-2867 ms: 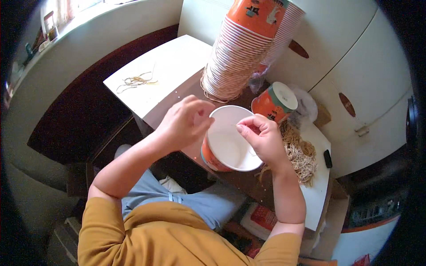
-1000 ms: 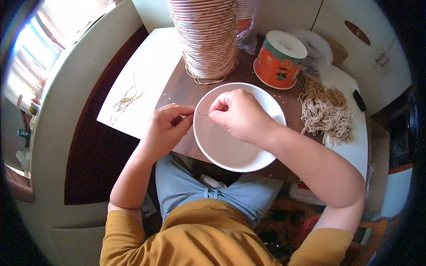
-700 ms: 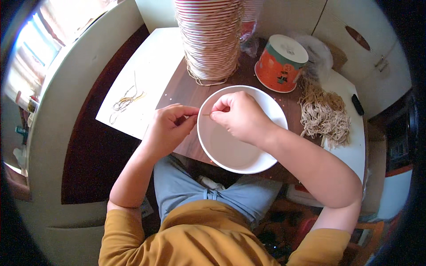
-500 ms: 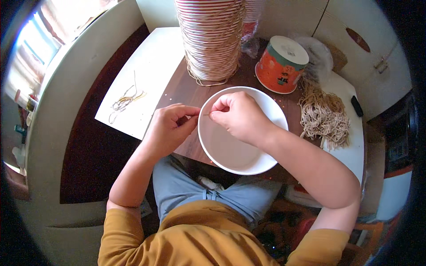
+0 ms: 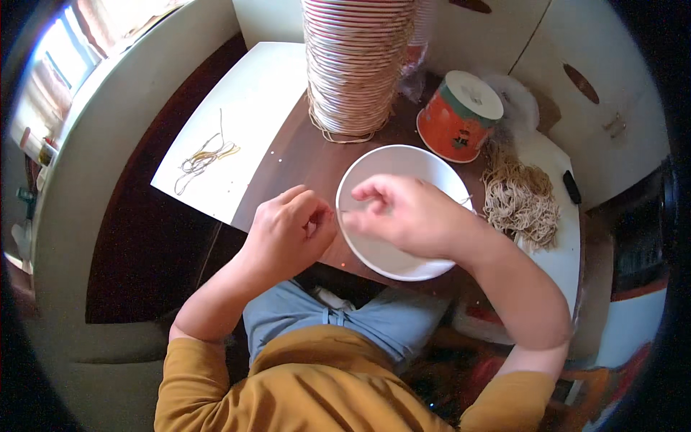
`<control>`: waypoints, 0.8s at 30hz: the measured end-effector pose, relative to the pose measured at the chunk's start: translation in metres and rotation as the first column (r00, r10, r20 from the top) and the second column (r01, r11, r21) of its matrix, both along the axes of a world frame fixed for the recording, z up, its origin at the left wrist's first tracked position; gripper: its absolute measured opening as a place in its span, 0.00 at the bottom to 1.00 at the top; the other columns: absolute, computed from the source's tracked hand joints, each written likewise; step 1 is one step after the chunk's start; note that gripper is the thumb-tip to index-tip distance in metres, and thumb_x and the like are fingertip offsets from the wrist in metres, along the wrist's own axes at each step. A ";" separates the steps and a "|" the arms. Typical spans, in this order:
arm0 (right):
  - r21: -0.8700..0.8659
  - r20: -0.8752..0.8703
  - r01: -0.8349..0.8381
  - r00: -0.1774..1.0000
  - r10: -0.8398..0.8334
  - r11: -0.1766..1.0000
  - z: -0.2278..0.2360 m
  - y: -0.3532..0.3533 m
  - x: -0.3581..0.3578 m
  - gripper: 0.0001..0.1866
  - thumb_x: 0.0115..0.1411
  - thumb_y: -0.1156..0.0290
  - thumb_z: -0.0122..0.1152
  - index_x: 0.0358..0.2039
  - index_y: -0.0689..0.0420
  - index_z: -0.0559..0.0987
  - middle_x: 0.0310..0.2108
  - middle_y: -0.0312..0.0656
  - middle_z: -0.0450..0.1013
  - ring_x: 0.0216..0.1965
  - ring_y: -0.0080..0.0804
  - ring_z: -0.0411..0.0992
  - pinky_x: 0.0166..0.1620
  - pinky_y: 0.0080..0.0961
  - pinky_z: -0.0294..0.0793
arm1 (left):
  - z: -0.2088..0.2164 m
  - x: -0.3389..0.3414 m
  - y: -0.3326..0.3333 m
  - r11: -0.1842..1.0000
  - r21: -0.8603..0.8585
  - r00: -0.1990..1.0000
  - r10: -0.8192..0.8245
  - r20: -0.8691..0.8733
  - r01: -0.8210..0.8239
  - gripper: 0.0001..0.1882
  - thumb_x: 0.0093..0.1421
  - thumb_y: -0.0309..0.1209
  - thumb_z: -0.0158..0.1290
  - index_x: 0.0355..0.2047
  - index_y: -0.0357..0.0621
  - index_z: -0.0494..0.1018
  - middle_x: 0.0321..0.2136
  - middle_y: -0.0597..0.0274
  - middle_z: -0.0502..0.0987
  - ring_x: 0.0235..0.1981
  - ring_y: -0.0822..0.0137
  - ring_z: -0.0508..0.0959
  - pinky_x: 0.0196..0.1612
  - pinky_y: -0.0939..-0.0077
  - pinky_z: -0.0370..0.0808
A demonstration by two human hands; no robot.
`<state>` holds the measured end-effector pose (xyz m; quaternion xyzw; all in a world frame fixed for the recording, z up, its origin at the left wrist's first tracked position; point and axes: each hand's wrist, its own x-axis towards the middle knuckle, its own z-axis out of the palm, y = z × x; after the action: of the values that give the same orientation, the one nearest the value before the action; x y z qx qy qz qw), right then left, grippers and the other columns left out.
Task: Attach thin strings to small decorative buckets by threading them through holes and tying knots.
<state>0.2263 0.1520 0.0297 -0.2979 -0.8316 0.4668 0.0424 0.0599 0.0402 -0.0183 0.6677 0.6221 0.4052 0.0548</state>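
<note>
A white bucket [image 5: 392, 271] stands on the brown board before me, its mouth toward me. At its left rim is my left hand [image 5: 291, 229], closed with curled fingers; what its fingertips hold, if anything, is hidden. Over the mouth is my right hand [image 5: 417, 219], slightly blurred, its thumb and index finger apart with nothing visible between them. A short bit of pale string [image 5: 468, 201] shows at the bucket's right rim, beside my right wrist.
Behind stands a tall stack of nested buckets [image 5: 356, 79] with strings hanging round it. To the right are an upturned red-and-green bucket [image 5: 459, 119], a heap of beige strings [image 5: 522, 209] and a black object [image 5: 571, 187]. Loose strings [image 5: 205, 158] lie on the white surface at left.
My right thumb and index finger have come apart from a pinch at the left rim. My left hand has dropped lower and its fingers are more curled. The whole view has shifted slightly.
</note>
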 end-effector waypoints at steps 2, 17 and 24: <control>0.189 0.031 -0.067 0.998 0.063 0.980 0.020 -0.019 0.020 0.41 0.49 0.43 0.64 0.48 0.68 0.69 0.34 0.54 0.75 0.37 0.45 0.76 0.41 0.37 0.74 | 0.003 -0.002 -0.011 1.000 -0.006 1.000 0.021 0.012 -0.021 0.06 0.49 0.24 0.56 0.21 0.38 0.70 0.18 0.55 0.69 0.18 0.55 0.73 0.22 0.67 0.71; 0.670 0.076 -0.230 0.967 0.243 0.706 0.001 -0.058 0.025 0.14 0.42 0.65 0.70 0.26 0.56 0.75 0.24 0.41 0.69 0.28 0.43 0.71 0.33 0.35 0.70 | -0.016 0.007 -0.039 0.805 0.179 0.175 -0.330 0.928 0.566 0.10 0.66 0.30 0.47 0.33 0.35 0.72 0.36 0.57 0.78 0.37 0.74 0.76 0.40 0.78 0.74; 0.559 0.074 -0.371 0.913 0.401 0.742 0.046 -0.049 0.030 0.09 0.47 0.68 0.66 0.25 0.57 0.75 0.24 0.42 0.69 0.27 0.43 0.70 0.31 0.35 0.68 | -0.004 0.005 -0.039 0.804 -0.014 0.196 -0.128 0.972 0.594 0.07 0.60 0.25 0.55 0.36 0.34 0.75 0.33 0.63 0.78 0.34 0.78 0.76 0.41 0.84 0.74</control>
<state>0.2563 0.1031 0.0761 -0.0816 -0.9734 0.2075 0.0518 0.0650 0.0009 -0.0223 0.4009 0.3520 0.5572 0.6364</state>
